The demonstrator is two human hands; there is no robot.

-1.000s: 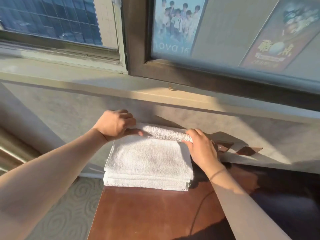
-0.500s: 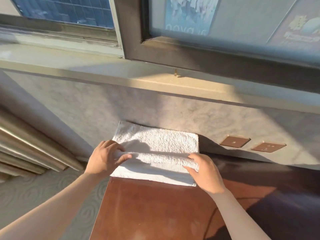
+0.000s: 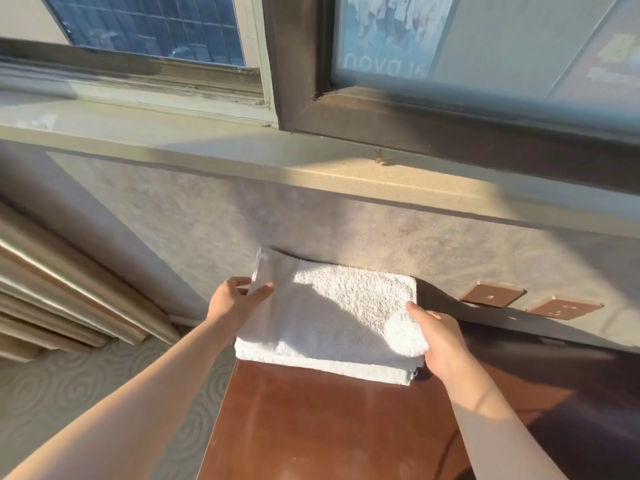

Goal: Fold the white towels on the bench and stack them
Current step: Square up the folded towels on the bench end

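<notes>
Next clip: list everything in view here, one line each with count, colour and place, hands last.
towels: one stack, white, far left end of bench
bench: one, reddish brown, below the wall
sockets: two, brown, on wall right of towels
sill: one, beige, above wall
windows: two, dark and pale frames, top
curtain: one, beige, left
carpet: one, pale swirled, lower left
left hand: pinches towel's lifted left edge
right hand: grips towel's right corner

Poster (image 3: pixel 391 36) cut off above
</notes>
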